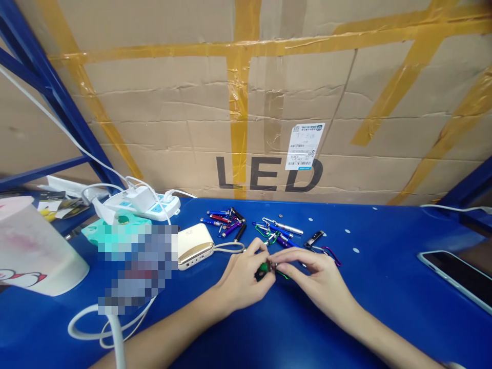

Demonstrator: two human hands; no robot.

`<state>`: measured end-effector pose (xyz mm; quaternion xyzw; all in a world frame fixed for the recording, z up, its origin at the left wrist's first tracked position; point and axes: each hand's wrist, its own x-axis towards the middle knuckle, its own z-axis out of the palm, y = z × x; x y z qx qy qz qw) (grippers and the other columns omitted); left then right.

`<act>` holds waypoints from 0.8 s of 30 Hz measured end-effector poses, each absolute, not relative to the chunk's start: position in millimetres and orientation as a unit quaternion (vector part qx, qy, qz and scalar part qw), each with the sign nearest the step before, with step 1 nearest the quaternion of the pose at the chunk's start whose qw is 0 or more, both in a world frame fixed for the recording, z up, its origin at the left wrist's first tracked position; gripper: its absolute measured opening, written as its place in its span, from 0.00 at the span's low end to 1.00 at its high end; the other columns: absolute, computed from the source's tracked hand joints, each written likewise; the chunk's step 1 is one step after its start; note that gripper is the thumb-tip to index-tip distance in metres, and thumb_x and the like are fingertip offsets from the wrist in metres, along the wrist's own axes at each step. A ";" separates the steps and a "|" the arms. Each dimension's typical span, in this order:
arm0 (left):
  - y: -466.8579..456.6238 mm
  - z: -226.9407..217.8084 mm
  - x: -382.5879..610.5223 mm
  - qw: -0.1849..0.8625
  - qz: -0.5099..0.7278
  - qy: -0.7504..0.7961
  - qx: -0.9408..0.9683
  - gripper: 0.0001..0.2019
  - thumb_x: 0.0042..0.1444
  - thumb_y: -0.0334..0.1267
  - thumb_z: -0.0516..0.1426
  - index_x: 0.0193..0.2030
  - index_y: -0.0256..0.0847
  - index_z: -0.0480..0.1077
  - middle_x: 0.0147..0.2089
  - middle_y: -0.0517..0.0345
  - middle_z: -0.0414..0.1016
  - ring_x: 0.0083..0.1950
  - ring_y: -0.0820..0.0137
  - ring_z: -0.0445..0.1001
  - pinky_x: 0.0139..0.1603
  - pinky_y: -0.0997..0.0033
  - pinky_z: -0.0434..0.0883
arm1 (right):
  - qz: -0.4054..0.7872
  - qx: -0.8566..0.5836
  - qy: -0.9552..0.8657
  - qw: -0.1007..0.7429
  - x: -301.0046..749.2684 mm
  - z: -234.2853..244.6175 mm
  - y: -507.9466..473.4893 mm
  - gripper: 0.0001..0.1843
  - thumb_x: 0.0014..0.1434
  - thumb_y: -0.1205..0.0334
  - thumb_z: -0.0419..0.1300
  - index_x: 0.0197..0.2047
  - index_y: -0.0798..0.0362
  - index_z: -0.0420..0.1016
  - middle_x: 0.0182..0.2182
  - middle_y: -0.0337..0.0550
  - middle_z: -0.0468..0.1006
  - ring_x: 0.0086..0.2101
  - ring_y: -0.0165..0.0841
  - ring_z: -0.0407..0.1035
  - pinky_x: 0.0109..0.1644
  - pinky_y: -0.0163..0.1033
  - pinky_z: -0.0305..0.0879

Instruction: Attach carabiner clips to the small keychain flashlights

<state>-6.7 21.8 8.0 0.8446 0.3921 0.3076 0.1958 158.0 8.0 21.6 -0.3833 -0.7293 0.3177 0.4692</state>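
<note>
My left hand (248,271) is closed around a small green keychain penlight (263,267), mostly hidden by the fingers. At its dark end, the fingertips of my right hand (317,269) pinch together; what exactly lies between them is too small to make out. A bit of green clip (283,275) shows below the right fingers. Just beyond the hands lies a group of blue and silver penlights (282,229) with carabiner clips. A black penlight (314,238) with a purple carabiner (332,254) is behind my right hand.
Farther left are blue, red, purple and black penlights (226,221). A cream power bank (195,246) with a strap, a power strip (157,206), cables and a white tub (34,251) occupy the left. A phone (459,277) lies right; a taped carton (184,123) stands behind.
</note>
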 end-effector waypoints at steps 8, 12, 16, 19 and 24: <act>21.3 6.5 -9.8 0.168 0.283 0.392 0.859 0.05 0.53 0.32 0.50 0.27 0.40 0.62 0.35 0.60 0.63 0.26 0.75 0.64 0.24 0.75 0.60 | 0.268 -0.365 -0.744 0.492 154.3 18.3 9.4 0.06 0.52 0.59 0.64 0.26 0.51 0.79 0.24 0.41 0.79 0.26 0.32 0.73 0.33 0.36 0.73; 20.2 6.1 -9.2 0.144 0.269 0.408 0.860 0.04 0.52 0.33 0.51 0.27 0.40 0.62 0.35 0.60 0.63 0.26 0.75 0.65 0.23 0.76 0.59 | 0.217 -0.332 -0.782 0.480 159.5 21.2 9.4 0.03 0.53 0.63 0.63 0.29 0.52 0.79 0.26 0.42 0.79 0.27 0.32 0.73 0.33 0.35 0.72; 17.5 6.4 -7.7 0.105 0.249 0.419 0.867 0.01 0.50 0.34 0.51 0.29 0.41 0.62 0.36 0.60 0.63 0.25 0.75 0.65 0.21 0.76 0.58 | 0.143 -0.287 -0.832 0.452 168.1 21.5 12.6 0.04 0.56 0.67 0.61 0.33 0.55 0.78 0.27 0.44 0.78 0.29 0.31 0.72 0.34 0.35 0.71; 16.4 8.6 -8.5 0.098 0.245 0.403 0.877 0.03 0.50 0.35 0.51 0.33 0.41 0.63 0.38 0.58 0.63 0.25 0.74 0.66 0.22 0.75 0.61 | 0.090 -0.275 -0.856 0.428 174.1 21.2 16.1 0.05 0.58 0.67 0.58 0.34 0.55 0.76 0.28 0.44 0.77 0.30 0.31 0.71 0.34 0.35 0.71; 18.5 13.6 -14.2 0.118 0.246 0.371 0.888 0.08 0.58 0.35 0.47 0.41 0.41 0.65 0.43 0.54 0.63 0.30 0.72 0.69 0.30 0.72 0.69 | 0.010 -0.277 -0.879 0.389 181.5 23.1 19.4 0.07 0.60 0.65 0.56 0.36 0.55 0.75 0.29 0.44 0.77 0.30 0.30 0.70 0.33 0.36 0.69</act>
